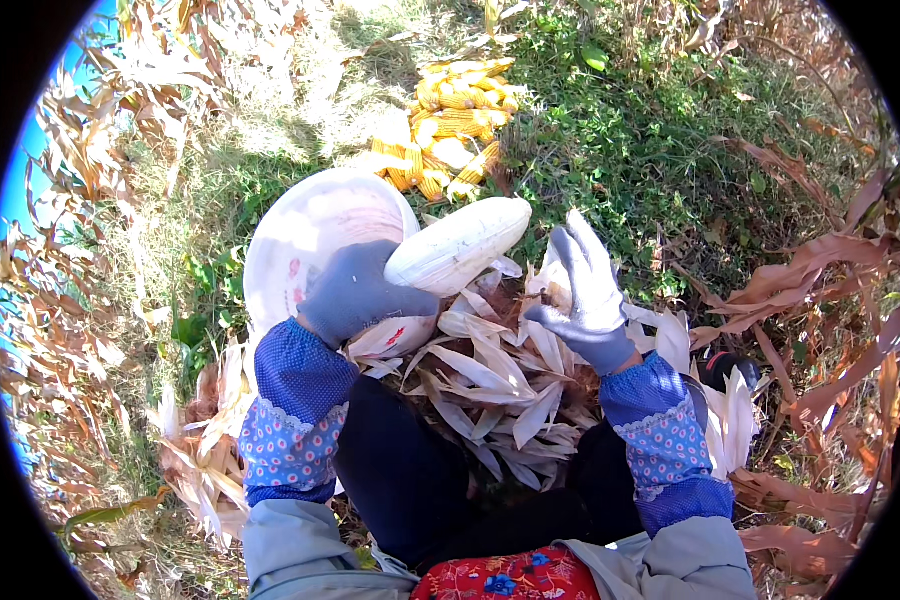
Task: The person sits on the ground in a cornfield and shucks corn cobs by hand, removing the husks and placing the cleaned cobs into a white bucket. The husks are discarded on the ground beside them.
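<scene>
My left hand, in a grey work glove, grips an ear of corn by its near end. Pale husk still wraps the ear, and its tip points up and to the right. To the right of it my right hand, gloved in grey with a whitish palm, is raised with its fingers apart and holds nothing. A white plastic bucket leans beside the left hand, its mouth partly hidden behind that glove. Below both hands lies a heap of stripped corn husks, between my legs.
Ahead on the grass is a pile of bare yellow corn cobs. More husks lie at my left. A dark shoe-like object shows among husks at right. Dry corn stalks border both sides.
</scene>
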The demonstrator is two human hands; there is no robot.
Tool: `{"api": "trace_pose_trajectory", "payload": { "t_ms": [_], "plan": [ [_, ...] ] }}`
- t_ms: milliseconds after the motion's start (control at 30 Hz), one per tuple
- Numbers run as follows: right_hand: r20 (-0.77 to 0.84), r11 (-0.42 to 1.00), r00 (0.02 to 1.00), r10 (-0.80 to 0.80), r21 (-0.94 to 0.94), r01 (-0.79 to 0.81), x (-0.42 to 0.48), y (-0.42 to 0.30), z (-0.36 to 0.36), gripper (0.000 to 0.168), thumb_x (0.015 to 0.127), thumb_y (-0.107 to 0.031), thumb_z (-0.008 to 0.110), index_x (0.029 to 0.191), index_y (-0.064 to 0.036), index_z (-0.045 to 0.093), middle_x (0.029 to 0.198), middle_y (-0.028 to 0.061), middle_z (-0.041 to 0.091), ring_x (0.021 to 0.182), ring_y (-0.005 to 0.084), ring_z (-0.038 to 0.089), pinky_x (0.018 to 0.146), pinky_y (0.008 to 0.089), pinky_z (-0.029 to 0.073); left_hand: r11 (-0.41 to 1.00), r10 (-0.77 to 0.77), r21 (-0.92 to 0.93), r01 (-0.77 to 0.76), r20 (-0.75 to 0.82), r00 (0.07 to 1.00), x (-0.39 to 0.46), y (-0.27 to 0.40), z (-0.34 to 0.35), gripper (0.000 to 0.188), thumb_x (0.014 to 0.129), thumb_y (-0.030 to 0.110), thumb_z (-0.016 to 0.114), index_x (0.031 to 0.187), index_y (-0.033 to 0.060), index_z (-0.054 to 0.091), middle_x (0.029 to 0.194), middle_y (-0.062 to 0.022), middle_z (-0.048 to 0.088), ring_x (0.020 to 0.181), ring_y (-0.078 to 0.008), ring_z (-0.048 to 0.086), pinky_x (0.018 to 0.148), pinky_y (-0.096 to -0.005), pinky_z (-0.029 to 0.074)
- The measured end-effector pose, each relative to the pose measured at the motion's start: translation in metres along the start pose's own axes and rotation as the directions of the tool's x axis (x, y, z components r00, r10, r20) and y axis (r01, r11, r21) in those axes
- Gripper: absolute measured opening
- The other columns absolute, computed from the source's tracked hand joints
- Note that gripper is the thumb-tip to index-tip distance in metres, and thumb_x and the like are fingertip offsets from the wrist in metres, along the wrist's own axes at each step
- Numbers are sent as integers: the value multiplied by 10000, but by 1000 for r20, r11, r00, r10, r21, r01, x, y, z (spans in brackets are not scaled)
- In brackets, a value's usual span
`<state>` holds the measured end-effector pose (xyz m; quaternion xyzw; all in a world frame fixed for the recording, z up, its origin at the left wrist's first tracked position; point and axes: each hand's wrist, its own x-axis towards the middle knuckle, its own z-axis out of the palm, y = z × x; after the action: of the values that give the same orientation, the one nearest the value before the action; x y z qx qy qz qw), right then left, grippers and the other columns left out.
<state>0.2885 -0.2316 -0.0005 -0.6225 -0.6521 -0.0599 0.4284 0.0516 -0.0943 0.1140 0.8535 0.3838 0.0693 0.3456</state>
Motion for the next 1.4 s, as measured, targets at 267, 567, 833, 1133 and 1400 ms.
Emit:
{"api": "trace_pose_trajectory", "payload": {
  "t_ms": [267,567,833,1133,1400],
  "plan": [
    [71,976,995,75,198,-88,-20,20,-9,674,617,-364,799,1139,-26,539,1030,148,562,925,307,586,808,370,482,590,94,-765,259,384,919,16,5,56,500,852,427,563,1092,-12,580,931,-148,644,795,-202,625,683,-293,512],
    [458,619,748,480,427,-659,-38,27,19,747,666,-388,775,1209,39,487,1056,154,604,972,206,583,840,323,457,275,-44,-960,-49,-63,997,49,-50,124,372,906,205,549,1218,48,422,1124,-146,517,1006,-261,561,835,-403,500],
    [430,552,803,412,583,-595,-47,30,41,395,829,-219,622,1126,34,560,1070,111,607,977,193,575,851,306,446,45,-232,-995,-84,-92,968,61,-44,139,317,898,190,574,1143,7,491,1056,-86,556,967,-206,571,864,-344,488],
    [526,144,722,449,755,-639,-73,54,75,302,902,-149,529,1161,5,545,1083,102,607,960,166,595,834,293,485,186,-178,-969,-160,-193,965,56,-24,138,362,960,330,451,1077,4,555,948,-52,594,858,-116,569,750,-250,478],
    [751,-223,654,97,656,-721,-63,34,53,451,962,-232,419,1360,-35,335,1281,141,489,1089,217,548,924,342,460,215,-54,-966,-144,-159,986,62,-43,145,349,959,323,453,1123,31,554,936,-67,605,763,-113,583,666,-236,476]
  ]
}}
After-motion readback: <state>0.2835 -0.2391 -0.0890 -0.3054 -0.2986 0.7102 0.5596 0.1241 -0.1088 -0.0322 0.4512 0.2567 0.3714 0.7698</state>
